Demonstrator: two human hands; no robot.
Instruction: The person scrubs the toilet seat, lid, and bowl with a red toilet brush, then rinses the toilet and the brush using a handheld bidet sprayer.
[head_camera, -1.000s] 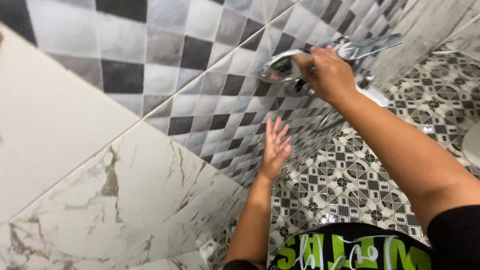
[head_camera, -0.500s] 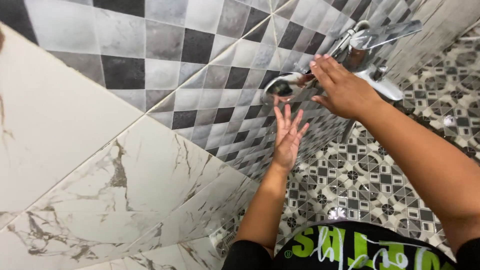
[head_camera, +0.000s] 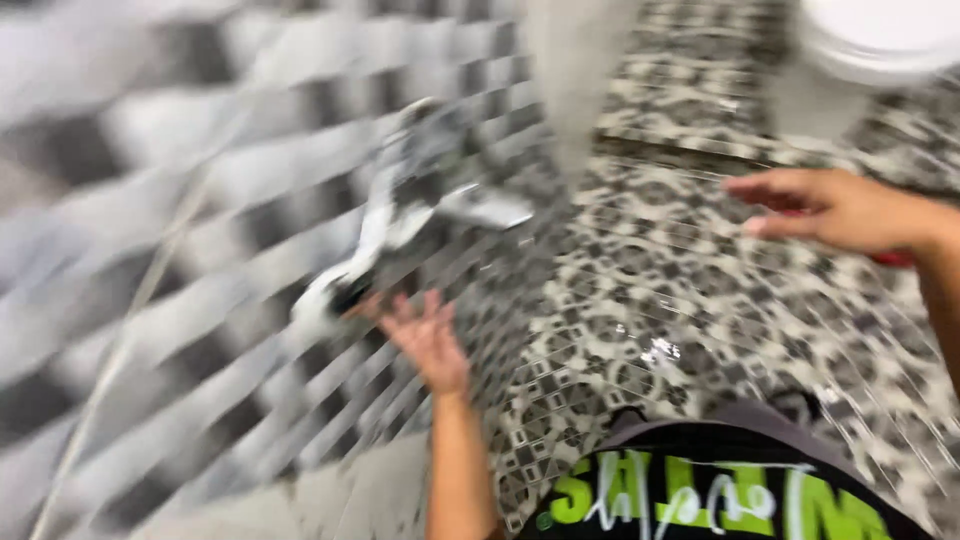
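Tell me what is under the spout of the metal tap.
Below the tap spout is the open left hand, palm up. The picture is blurred, so running water cannot be seen.

tap juts from wall, floor open

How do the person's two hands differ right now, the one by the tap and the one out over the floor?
The left hand is raised palm-open, fingers spread, right under the metal tap spout; the right hand hangs apart from the tap, over the patterned floor. The left fingers point up toward the wall; the right fingers point sideways. Both are bare, open and hold nothing.
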